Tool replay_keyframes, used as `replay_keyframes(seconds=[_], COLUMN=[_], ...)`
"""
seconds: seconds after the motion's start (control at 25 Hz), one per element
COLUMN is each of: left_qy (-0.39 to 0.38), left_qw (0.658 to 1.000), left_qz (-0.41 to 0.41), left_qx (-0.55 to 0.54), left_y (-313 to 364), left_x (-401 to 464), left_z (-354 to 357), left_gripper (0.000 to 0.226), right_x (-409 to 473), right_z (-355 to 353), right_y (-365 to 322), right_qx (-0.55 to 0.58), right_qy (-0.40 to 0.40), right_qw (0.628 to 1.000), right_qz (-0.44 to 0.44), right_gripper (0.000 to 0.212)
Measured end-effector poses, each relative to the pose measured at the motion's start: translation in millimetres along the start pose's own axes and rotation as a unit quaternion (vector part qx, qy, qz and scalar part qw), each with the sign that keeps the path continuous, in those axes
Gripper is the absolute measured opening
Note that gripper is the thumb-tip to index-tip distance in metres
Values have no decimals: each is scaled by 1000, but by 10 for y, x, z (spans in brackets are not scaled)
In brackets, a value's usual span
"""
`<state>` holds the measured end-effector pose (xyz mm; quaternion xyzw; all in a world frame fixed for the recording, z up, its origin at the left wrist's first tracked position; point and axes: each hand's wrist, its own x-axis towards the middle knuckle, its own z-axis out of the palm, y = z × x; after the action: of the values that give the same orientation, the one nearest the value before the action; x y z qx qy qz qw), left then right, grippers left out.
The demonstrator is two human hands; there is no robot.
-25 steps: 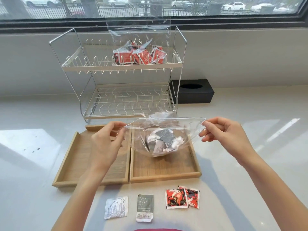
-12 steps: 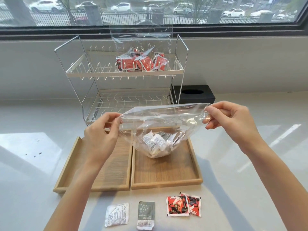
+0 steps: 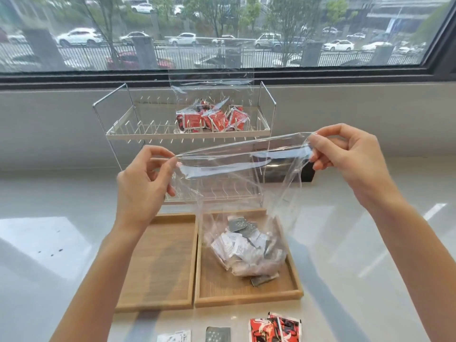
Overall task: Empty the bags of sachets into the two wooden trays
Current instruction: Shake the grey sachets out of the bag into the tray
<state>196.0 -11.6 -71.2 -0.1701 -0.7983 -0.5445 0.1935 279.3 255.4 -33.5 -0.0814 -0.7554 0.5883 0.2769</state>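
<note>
A clear plastic bag [image 3: 237, 174] hangs between my hands over the right wooden tray [image 3: 293, 265]. My left hand [image 3: 142, 186] pinches its top left corner and my right hand [image 3: 355, 159] pinches the top right corner. White and grey sachets [image 3: 244, 248] are heaped in the bag's bottom, which rests in that tray. The left wooden tray [image 3: 158, 262] lies beside it, holding nothing. A second clear bag with red sachets [image 3: 212, 118] stands on the top shelf of the wire rack [image 3: 187, 134].
Loose sachets lie on the white counter in front of the trays: a white one [image 3: 174, 337], a grey one [image 3: 218, 334], two red ones [image 3: 275, 328]. A black tissue box [image 3: 308, 172] sits behind the bag, right of the rack. A window ledge runs behind.
Both hands have lifted the bag's top edge higher, stretching the bag tall; the sachets have settled into its bottom in the right tray. The camera has tilted upward.
</note>
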Motion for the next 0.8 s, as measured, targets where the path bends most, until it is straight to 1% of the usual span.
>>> replay_keyframes(seconds=[0.12, 0.28, 0.48, 0.64, 0.72, 0.8], left_qy=[3, 18, 22, 37, 54, 83], left_qw=[1000, 999, 995, 986, 975, 964], left_qz=[14, 28, 52, 130, 185, 246], left_qx=[-8, -25, -77, -102, -110, -56], left_y=[44, 69, 120, 199, 170, 71], left_x=[60, 168, 313, 375, 320, 183], left_z=[-24, -49, -112, -214, -273, -298], left_gripper=[14, 7, 11, 8, 13, 18], right_x=[76, 176, 267, 270, 191, 55], right_z=[4, 13, 11, 9, -7, -6], right_y=[-46, -109, -181, -288, -290, -177], right_qx=[-8, -9, -13, -4, 1, -9], right_qy=[2, -1, 11, 37, 41, 35], right_qw=[1000, 999, 998, 993, 987, 980], right_qz=[-15, -33, -57, -113, -157, -195], right_gripper=[11, 10, 9, 10, 12, 16])
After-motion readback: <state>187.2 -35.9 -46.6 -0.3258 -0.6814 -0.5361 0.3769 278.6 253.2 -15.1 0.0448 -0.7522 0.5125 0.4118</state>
